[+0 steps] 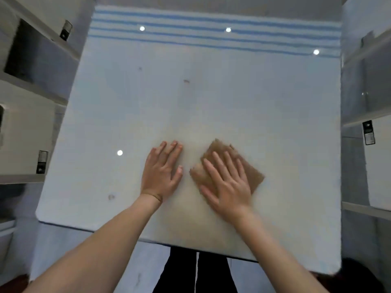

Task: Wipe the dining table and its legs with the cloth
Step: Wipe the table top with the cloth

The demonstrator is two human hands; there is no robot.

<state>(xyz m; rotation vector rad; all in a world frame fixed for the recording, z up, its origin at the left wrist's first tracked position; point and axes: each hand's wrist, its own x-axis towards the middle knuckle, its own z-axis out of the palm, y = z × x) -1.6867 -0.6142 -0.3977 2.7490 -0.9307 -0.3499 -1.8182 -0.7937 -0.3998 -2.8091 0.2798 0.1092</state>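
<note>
A glossy white square dining table (211,98) fills the view, with blue striped reflections along its far edge. A brown cloth (251,170) lies flat on the near middle of the top. My right hand (228,185) presses down on the cloth with fingers spread, covering its left half. My left hand (161,172) rests flat on the bare tabletop just left of the cloth, fingers together, holding nothing. Small dark smudges (186,81) mark the surface further out. The table legs are hidden under the top.
White chairs or shelving (31,132) stand close along the left side, and similar white furniture (368,132) along the right. My dark trouser legs (194,271) show below the near table edge. Round light reflections dot the top.
</note>
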